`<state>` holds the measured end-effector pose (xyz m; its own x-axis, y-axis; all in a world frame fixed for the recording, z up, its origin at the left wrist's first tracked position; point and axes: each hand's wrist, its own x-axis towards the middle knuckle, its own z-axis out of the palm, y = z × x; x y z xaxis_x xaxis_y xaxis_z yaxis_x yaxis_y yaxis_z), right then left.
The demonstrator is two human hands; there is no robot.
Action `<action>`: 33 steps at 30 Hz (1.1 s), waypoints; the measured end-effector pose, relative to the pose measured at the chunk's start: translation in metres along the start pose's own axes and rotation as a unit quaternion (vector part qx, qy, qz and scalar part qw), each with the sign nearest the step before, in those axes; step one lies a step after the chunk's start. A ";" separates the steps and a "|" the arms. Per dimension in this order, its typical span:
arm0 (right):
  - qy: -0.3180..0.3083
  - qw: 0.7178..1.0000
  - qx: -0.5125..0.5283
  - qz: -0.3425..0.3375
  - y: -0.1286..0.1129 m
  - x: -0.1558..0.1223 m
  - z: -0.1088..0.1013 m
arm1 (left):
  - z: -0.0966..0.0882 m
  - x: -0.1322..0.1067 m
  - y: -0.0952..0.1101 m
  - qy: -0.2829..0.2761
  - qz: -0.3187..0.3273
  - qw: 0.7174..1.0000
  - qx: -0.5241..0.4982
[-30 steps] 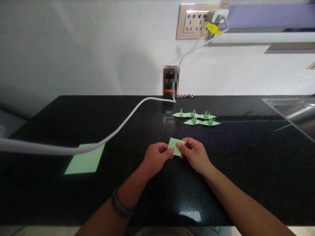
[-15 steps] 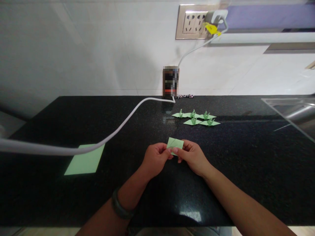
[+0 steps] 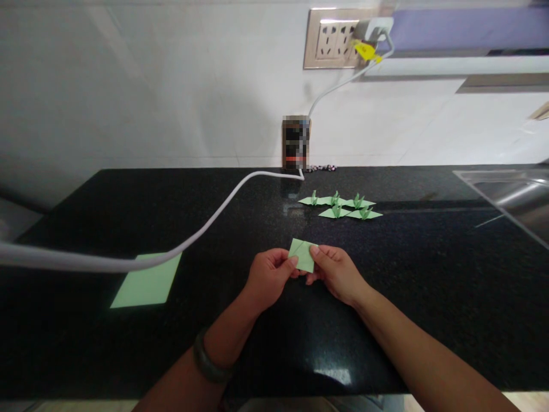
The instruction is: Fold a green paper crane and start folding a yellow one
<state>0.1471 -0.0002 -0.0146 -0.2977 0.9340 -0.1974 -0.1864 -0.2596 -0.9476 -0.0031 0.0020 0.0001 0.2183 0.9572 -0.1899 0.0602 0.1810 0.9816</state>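
Observation:
A small folded square of light green paper (image 3: 302, 255) is held between my two hands just above the black counter. My left hand (image 3: 270, 276) pinches its left side, thumb on top and fingers underneath. On the right edge, the thumb of my right hand (image 3: 338, 272) presses on the upper corner, its fingers curled behind the paper. A slanting crease line shows on the square's face. Beyond my hands stand several folded green paper cranes (image 3: 337, 212) in two rows.
Flat green paper (image 3: 148, 280) lies at the left, partly crossed by a white cable (image 3: 214, 220). The cable runs to a blurred upright device (image 3: 295, 143) against the wall. A beaded string (image 3: 323, 168) lies beside it. A metal sink (image 3: 514, 191) is at the right.
My right thumb has moved from the paper's lower middle to its upper right, parting from my left thumb and showing more of the square. The cranes and flat paper stay put.

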 end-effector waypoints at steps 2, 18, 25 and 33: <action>0.010 1.000 -0.018 -0.007 0.001 0.001 -0.002 | 0.000 0.000 -0.001 0.005 -0.003 1.000 -0.001; 0.032 0.992 -0.122 -0.023 -0.004 0.000 -0.004 | 0.000 -0.001 -0.005 -0.020 0.024 0.997 0.071; 0.035 0.992 -0.121 -0.031 -0.006 0.000 -0.003 | -0.003 -0.001 -0.003 -0.031 0.033 0.995 0.087; 0.056 0.986 -0.151 -0.047 -0.013 0.000 -0.010 | -0.006 0.002 0.002 0.012 0.008 0.999 0.052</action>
<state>0.1594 0.0053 -0.0048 -0.1841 0.9760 -0.1160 0.0846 -0.1019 -0.9912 -0.0086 0.0056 0.0015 0.1973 0.9652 -0.1717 0.1586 0.1414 0.9772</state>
